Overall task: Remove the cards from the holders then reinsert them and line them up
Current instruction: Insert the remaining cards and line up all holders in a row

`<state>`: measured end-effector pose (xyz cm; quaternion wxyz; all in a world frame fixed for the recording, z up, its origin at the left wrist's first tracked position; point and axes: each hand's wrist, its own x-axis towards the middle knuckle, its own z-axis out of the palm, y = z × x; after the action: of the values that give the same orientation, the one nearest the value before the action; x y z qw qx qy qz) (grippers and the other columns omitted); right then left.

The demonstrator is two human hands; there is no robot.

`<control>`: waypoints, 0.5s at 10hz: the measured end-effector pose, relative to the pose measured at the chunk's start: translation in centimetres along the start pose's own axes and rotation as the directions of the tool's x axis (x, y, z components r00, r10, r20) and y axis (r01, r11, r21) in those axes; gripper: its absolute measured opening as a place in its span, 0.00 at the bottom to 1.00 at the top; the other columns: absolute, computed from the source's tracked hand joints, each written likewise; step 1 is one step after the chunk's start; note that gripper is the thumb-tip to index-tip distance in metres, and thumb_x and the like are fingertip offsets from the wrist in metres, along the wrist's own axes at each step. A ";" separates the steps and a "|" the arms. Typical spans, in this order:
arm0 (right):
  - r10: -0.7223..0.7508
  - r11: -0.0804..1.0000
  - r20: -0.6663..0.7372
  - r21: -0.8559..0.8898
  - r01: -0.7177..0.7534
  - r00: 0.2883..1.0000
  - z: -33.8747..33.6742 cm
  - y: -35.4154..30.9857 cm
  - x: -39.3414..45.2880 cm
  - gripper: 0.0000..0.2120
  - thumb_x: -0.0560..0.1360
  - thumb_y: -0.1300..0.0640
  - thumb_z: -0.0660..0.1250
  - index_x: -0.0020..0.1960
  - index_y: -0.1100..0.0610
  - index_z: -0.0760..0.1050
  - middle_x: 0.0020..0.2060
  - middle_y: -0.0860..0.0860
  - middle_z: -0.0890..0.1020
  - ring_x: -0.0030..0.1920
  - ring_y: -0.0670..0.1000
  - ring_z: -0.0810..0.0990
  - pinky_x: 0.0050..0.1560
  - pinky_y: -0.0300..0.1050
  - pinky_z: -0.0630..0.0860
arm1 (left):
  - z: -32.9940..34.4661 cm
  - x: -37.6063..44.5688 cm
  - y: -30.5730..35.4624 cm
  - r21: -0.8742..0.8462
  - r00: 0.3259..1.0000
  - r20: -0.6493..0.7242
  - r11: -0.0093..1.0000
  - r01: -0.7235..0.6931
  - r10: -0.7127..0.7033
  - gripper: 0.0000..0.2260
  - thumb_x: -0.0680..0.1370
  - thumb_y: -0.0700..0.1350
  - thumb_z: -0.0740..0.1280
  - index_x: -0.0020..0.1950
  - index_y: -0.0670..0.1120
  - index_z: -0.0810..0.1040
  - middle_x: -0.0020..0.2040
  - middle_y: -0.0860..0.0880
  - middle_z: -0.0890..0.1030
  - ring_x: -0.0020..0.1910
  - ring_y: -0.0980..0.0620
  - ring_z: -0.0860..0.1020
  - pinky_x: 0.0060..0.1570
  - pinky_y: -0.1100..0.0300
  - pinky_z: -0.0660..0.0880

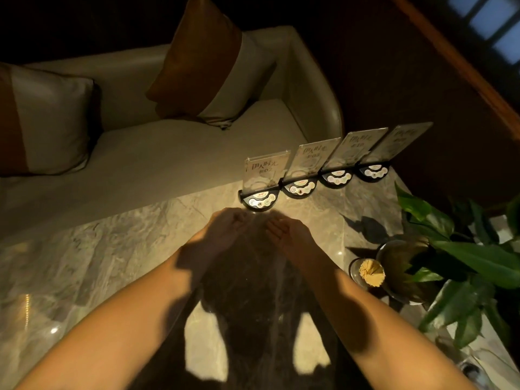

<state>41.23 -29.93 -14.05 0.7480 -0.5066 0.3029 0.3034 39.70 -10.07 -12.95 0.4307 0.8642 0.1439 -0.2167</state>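
Several card holders stand in a row along the far edge of the marble table (pixel 112 249), each a black half-round base with a clear upright panel and a card inside. The nearest holder (pixel 260 198) has its card (pixel 266 171) upright; further right stand a second holder (pixel 299 188), a third (pixel 336 176) and a fourth (pixel 374 170). My left hand (pixel 228 226) and my right hand (pixel 287 235) hover just in front of the nearest holder, palms facing each other, fingers loosely curled, holding nothing.
A cream sofa (pixel 168 153) with two brown-and-white cushions sits beyond the table. At the right are a glass of toothpicks (pixel 371 273) and a potted plant (pixel 450 249) with broad leaves. A dark wooden wall rises behind the holders.
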 end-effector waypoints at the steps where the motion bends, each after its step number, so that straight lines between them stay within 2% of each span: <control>1: -0.051 0.998 0.034 0.050 0.050 0.998 0.2 -0.2 1.1 0.04 0.79 0.62 0.61 0.51 0.57 0.74 0.49 0.55 0.77 0.49 0.54 0.79 0.53 0.49 0.77 | 1.0 0.1 -0.2 0.004 0.996 0.029 0.997 -0.080 0.080 0.15 0.81 0.44 0.67 0.65 0.37 0.78 0.54 0.50 0.84 0.47 0.62 0.81 0.46 0.71 0.76; 2: -0.067 0.994 0.027 0.092 0.064 0.997 0.2 -0.4 1.9 0.06 0.79 0.63 0.61 0.54 0.57 0.73 0.48 0.57 0.75 0.47 0.53 0.76 0.47 0.48 0.73 | 1.4 0.4 0.4 -0.078 0.991 0.039 0.990 -0.122 0.125 0.14 0.82 0.37 0.65 0.67 0.36 0.76 0.53 0.52 0.80 0.43 0.71 0.79 0.45 0.78 0.73; 3: -0.050 0.995 0.034 0.088 0.047 0.998 -0.7 -0.1 4.1 0.12 0.78 0.63 0.63 0.61 0.57 0.71 0.53 0.58 0.73 0.51 0.55 0.75 0.48 0.48 0.74 | 1.9 1.1 0.0 -0.054 0.989 0.014 0.987 -0.148 0.149 0.16 0.82 0.40 0.66 0.68 0.36 0.76 0.61 0.45 0.80 0.46 0.69 0.77 0.49 0.80 0.70; 4: -0.047 0.998 0.045 0.040 0.046 0.998 -0.6 0.1 4.3 0.13 0.79 0.63 0.63 0.63 0.57 0.70 0.55 0.59 0.73 0.56 0.57 0.73 0.50 0.49 0.74 | 1.7 0.9 0.0 -0.044 0.987 0.026 0.986 -0.158 0.159 0.13 0.82 0.42 0.66 0.65 0.41 0.79 0.64 0.44 0.79 0.52 0.67 0.78 0.52 0.79 0.69; 5: -0.032 0.999 0.041 0.008 0.032 0.999 -0.2 0.2 4.6 0.15 0.78 0.63 0.64 0.65 0.57 0.70 0.59 0.60 0.72 0.59 0.59 0.72 0.58 0.54 0.72 | 1.6 0.6 0.1 0.018 0.982 0.030 0.983 -0.185 0.185 0.05 0.82 0.45 0.67 0.55 0.55 0.78 0.65 0.46 0.80 0.55 0.62 0.76 0.58 0.71 0.68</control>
<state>43.89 -29.42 -17.72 0.7608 -0.5022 0.2803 0.3007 39.89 -11.36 -14.08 0.4421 0.8750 0.0546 -0.1895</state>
